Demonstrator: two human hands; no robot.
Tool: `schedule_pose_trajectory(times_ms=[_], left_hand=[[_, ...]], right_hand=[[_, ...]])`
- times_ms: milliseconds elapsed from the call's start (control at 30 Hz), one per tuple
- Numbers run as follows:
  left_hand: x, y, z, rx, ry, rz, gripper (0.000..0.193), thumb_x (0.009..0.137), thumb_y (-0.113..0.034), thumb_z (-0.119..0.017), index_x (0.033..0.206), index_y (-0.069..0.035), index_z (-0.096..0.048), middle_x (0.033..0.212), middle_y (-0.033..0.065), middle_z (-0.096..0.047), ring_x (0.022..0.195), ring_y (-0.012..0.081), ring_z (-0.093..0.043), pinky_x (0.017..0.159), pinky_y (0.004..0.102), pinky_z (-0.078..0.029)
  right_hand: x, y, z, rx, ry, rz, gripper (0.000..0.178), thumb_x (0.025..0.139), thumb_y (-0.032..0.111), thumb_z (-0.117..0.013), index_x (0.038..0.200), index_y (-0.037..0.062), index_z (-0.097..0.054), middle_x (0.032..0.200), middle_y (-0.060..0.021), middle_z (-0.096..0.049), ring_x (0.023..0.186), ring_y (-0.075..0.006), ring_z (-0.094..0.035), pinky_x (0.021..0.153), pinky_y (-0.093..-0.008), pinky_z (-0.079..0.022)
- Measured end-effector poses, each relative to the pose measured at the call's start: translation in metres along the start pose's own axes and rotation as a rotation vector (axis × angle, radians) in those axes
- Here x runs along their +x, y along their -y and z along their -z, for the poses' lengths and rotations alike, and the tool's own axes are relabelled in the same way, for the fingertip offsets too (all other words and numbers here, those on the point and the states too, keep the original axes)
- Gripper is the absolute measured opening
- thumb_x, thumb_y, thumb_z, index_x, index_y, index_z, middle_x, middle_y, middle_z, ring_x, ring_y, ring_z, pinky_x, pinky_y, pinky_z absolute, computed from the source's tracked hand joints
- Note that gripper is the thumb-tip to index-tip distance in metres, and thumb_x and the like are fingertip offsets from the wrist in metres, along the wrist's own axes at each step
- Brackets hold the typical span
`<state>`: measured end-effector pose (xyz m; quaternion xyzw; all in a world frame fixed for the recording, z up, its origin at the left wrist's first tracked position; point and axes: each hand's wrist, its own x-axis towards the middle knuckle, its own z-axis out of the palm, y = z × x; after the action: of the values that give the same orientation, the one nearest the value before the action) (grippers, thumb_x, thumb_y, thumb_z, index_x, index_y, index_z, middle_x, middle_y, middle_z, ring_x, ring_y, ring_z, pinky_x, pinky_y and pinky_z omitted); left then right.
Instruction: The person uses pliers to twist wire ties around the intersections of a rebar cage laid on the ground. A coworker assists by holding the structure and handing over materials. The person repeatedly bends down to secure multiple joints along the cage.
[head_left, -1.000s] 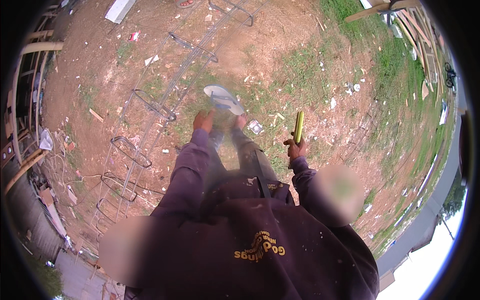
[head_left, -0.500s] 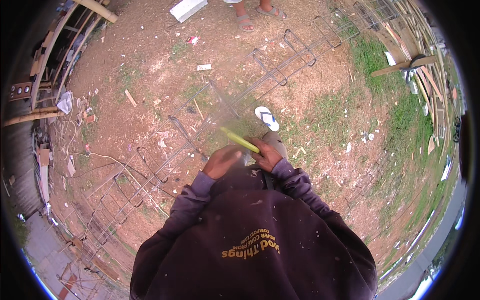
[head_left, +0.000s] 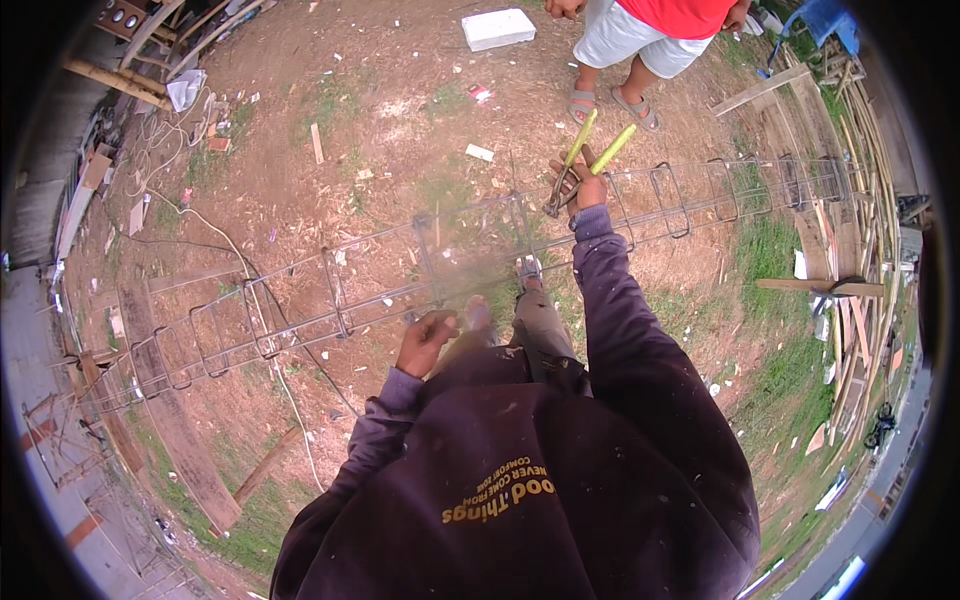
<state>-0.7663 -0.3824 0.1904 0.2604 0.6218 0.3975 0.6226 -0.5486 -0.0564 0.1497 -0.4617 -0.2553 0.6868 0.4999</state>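
Note:
My right hand (head_left: 585, 185) is stretched forward over the far side of a long steel rebar cage (head_left: 683, 234). In it is a pair of pincers (head_left: 612, 150); the yellow-green handles spread apart and point away from me, the dark metal head towards the cage. Nearer my body, just short of the cage's near bars, my left hand (head_left: 428, 342) has its fingers curled in. Whether anything thin is pinched there does not show. The cage, long bars with square stirrups, runs across in front of me, and a blur covers part of its middle.
Another person in a red shirt and white shorts (head_left: 625, 35) stands beyond the cage. A white block (head_left: 498, 30) lies on the littered ground to their left. A long plank (head_left: 180, 420) and a pale cable (head_left: 225, 235) lie left; bamboo poles (head_left: 868, 170) are stacked right.
My hands were together at my waist with the pincers; now they are apart. My right hand has reached forward and right with the pincers. The view has turned, so the cage lies more crosswise.

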Motion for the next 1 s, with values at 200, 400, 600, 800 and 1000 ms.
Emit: schedule_pose_trajectory(times_ms=[200, 400, 600, 800, 1000], left_hand=[[0.003, -0.004, -0.021, 0.05, -0.077, 0.013, 0.037, 0.096, -0.026, -0.059, 0.117, 0.004, -0.057, 0.102, 0.0128, -0.067, 0.095, 0.0194, -0.064, 0.085, 0.0321, -0.05], [0.028, -0.027, -0.041, -0.036, -0.223, 0.045, 0.037, 0.095, -0.025, -0.06, 0.116, 0.005, -0.058, 0.102, 0.0134, -0.068, 0.093, 0.0199, -0.065, 0.086, 0.0324, -0.05], [0.104, -0.051, -0.062, 0.433, -0.363, -0.12, 0.04, 0.082, -0.024, -0.068, 0.116, -0.004, -0.061, 0.107, 0.0173, -0.067, 0.095, 0.0285, -0.066, 0.085, 0.0349, -0.051], [0.235, -0.056, -0.048, 0.85, -0.248, -0.294, 0.057, 0.076, -0.026, -0.073, 0.125, -0.004, -0.056, 0.128, 0.0206, -0.056, 0.119, 0.0382, -0.053, 0.1, 0.0418, -0.044], [0.328, -0.029, -0.042, 0.774, 0.281, -0.237, 0.057, 0.069, -0.024, -0.078, 0.12, -0.005, -0.063, 0.117, 0.0203, -0.064, 0.108, 0.0345, -0.062, 0.095, 0.0376, -0.048]], right_hand=[[0.1, -0.066, -0.012, -0.084, -0.063, -0.15, 0.06, 0.094, 0.011, -0.049, 0.148, 0.0136, -0.025, 0.115, -0.015, -0.056, 0.095, -0.0321, -0.065, 0.07, -0.0504, -0.057], [0.114, -0.097, -0.016, -0.014, 0.013, -0.292, 0.058, 0.091, 0.009, -0.056, 0.145, 0.0118, -0.036, 0.108, -0.0111, -0.063, 0.085, -0.0254, -0.068, 0.06, -0.0368, -0.057], [0.113, -0.099, -0.027, -0.037, 0.052, -0.263, 0.054, 0.091, 0.011, -0.057, 0.143, 0.0112, -0.04, 0.108, -0.0094, -0.063, 0.084, -0.0214, -0.067, 0.062, -0.034, -0.056], [0.101, -0.099, -0.036, -0.099, 0.068, -0.248, 0.034, 0.092, 0.016, -0.057, 0.124, 0.004, -0.055, 0.094, -0.0087, -0.064, 0.075, -0.0188, -0.065, 0.058, -0.0314, -0.055], [0.101, -0.105, -0.044, -0.001, -0.079, -0.222, 0.019, 0.092, 0.026, -0.062, 0.087, 0.0085, -0.057, 0.06, 0.0022, -0.048, 0.047, -0.0084, -0.044, 0.042, -0.0258, -0.036]])
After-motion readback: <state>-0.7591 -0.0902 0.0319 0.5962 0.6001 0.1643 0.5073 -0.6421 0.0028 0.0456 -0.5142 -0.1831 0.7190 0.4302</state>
